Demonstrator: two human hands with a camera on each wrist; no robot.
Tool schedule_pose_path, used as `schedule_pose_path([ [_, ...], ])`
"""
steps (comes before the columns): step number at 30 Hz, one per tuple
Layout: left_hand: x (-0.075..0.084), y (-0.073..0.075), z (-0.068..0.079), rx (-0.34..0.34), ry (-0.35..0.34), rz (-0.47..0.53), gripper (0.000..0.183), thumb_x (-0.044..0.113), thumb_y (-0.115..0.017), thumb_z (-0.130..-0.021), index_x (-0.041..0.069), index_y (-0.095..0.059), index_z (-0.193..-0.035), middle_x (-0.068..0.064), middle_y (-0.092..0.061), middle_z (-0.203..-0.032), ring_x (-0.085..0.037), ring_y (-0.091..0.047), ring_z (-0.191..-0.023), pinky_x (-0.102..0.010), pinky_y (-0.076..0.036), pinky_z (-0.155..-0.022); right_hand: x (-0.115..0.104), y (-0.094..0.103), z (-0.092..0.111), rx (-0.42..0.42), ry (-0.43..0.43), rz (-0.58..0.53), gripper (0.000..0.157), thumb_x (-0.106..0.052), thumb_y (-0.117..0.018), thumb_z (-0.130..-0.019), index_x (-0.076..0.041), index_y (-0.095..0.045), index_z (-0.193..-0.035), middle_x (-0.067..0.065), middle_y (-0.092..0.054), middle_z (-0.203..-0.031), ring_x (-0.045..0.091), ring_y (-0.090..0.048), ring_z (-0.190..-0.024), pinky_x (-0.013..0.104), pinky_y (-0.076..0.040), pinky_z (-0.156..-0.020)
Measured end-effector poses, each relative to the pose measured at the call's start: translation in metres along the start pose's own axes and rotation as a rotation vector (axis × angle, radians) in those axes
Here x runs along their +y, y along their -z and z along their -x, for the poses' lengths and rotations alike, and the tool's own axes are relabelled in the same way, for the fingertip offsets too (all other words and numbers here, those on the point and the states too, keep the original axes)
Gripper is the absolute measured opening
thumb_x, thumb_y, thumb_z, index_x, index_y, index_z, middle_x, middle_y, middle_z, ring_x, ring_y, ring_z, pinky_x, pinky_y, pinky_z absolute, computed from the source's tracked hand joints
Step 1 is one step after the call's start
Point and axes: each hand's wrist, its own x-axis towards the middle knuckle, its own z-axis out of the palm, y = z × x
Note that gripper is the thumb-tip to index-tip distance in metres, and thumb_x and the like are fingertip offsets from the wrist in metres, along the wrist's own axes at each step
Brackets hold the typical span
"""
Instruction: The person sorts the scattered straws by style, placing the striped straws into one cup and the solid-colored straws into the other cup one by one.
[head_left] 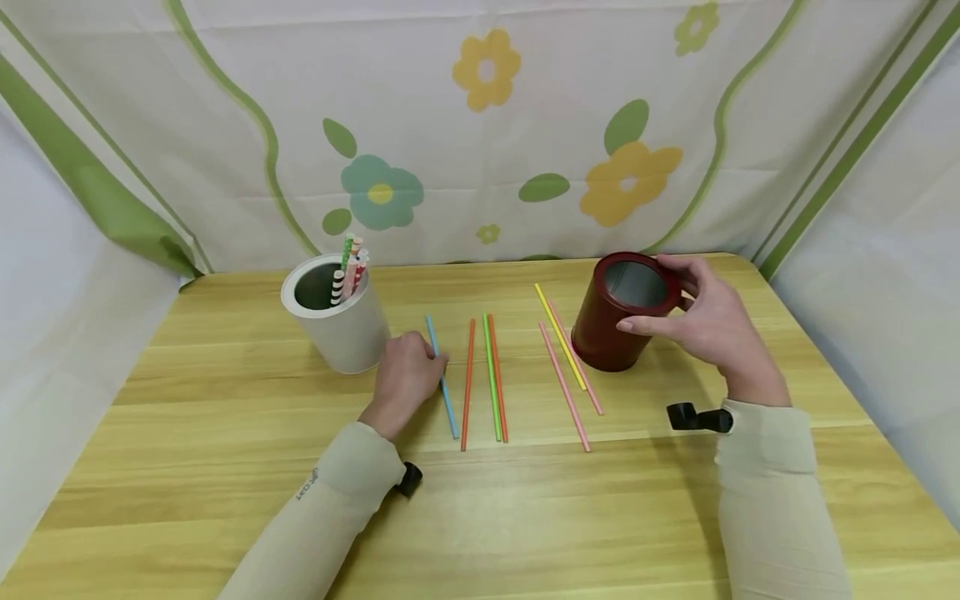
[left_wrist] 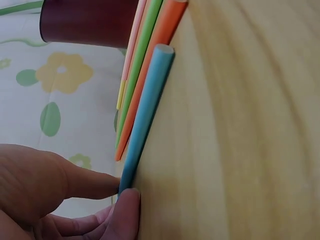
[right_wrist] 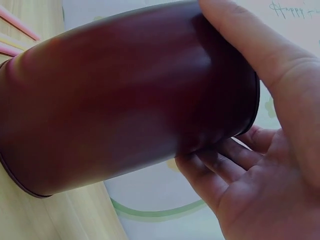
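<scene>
My left hand (head_left: 406, 373) pinches a blue straw (head_left: 449, 407) between thumb and finger; the straw lies along the wooden table. In the left wrist view, the fingertips meet at the far part of the blue straw (left_wrist: 148, 102). My right hand (head_left: 708, 321) grips a dark red cylindrical cup (head_left: 611, 337) near its rim, thumb on the near side and fingers behind. That cup (right_wrist: 120, 100) stands upright on the table, and no straws show inside it. Left of my left hand stands a white cup (head_left: 347, 337) with several patterned straws (head_left: 349, 279) leaning in it.
Between the cups lie two orange straws (head_left: 468, 383), a green straw (head_left: 491, 375), a yellow straw (head_left: 559, 337) and two pink straws (head_left: 565, 387). The yellow one crosses close to a pink one beside the red cup. A flowered cloth (head_left: 480, 167) hangs behind the wooden table (head_left: 525, 525).
</scene>
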Motion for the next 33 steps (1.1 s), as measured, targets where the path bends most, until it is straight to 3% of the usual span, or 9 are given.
schedule_pose_path([
  [6, -0.001, -0.003, -0.007, -0.069, 0.046, -0.020, 0.055, 0.018, -0.064, -0.098, 0.018, -0.049, -0.045, 0.006, -0.043, -0.043, -0.012, -0.045, -0.041, -0.026, -0.031, -0.040, 0.001, 0.003, 0.001, 0.002, -0.009, 0.018, 0.108, -0.039, -0.099, -0.078, -0.018, -0.037, -0.163, 0.004, -0.044, -0.166, 0.034, -0.045, -0.154, 0.053, -0.045, -0.117],
  [11, 0.003, -0.001, -0.004, -0.084, 0.084, 0.012, 0.048, 0.018, -0.061, -0.092, 0.018, -0.050, -0.045, 0.006, -0.045, -0.041, -0.011, -0.045, -0.038, -0.026, -0.029, -0.038, 0.000, 0.003, 0.002, -0.003, 0.000, 0.006, 0.107, -0.037, -0.099, -0.078, -0.016, -0.037, -0.162, 0.006, -0.044, -0.166, 0.037, -0.044, -0.154, 0.057, -0.044, -0.119],
  [15, 0.020, 0.018, 0.012, -0.094, 0.130, 0.127, 0.030, 0.018, -0.065, -0.098, 0.007, -0.070, -0.071, -0.004, -0.066, -0.058, -0.014, -0.059, -0.044, -0.025, -0.044, -0.043, 0.000, 0.003, 0.003, -0.005, 0.004, -0.002, 0.107, -0.037, -0.099, -0.078, -0.015, -0.036, -0.162, 0.007, -0.044, -0.166, 0.038, -0.044, -0.154, 0.058, -0.044, -0.119],
  [19, 0.032, 0.034, 0.020, -0.071, 0.154, 0.226, 0.018, 0.017, -0.069, -0.099, 0.000, -0.076, -0.102, -0.007, -0.072, -0.073, -0.013, -0.065, -0.052, -0.023, -0.052, -0.052, -0.001, 0.004, 0.003, -0.010, 0.003, -0.004, 0.107, -0.038, -0.099, -0.078, -0.015, -0.036, -0.162, 0.007, -0.043, -0.166, 0.038, -0.044, -0.153, 0.058, -0.044, -0.119],
  [21, 0.035, 0.036, 0.020, -0.068, 0.161, 0.276, 0.018, 0.016, -0.069, -0.098, 0.001, -0.076, -0.103, -0.007, -0.072, -0.075, -0.013, -0.066, -0.054, -0.023, -0.052, -0.053, -0.001, 0.004, 0.003, -0.015, 0.000, -0.001, 0.107, -0.038, -0.099, -0.078, -0.016, -0.036, -0.162, 0.008, -0.043, -0.167, 0.039, -0.043, -0.154, 0.059, -0.043, -0.119],
  [26, 0.045, 0.040, 0.023, -0.094, 0.180, 0.442, 0.023, 0.018, -0.071, -0.100, 0.001, -0.076, -0.113, -0.009, -0.072, -0.091, -0.017, -0.070, -0.070, -0.029, -0.063, -0.065, 0.000, 0.005, 0.003, -0.024, -0.014, -0.002, 0.107, -0.038, -0.099, -0.078, -0.020, -0.037, -0.163, 0.006, -0.044, -0.166, 0.036, -0.041, -0.157, 0.059, -0.043, -0.120],
  [33, 0.062, 0.044, 0.026, -0.176, 0.139, 0.684, 0.024, 0.019, -0.073, -0.104, 0.003, -0.075, -0.121, -0.016, -0.076, -0.112, -0.018, -0.070, -0.087, -0.040, -0.066, -0.086, 0.003, 0.006, 0.003, -0.024, -0.014, -0.009, 0.106, -0.038, -0.100, -0.078, -0.023, -0.038, -0.163, 0.004, -0.045, -0.165, 0.033, -0.041, -0.157, 0.056, -0.043, -0.119],
])
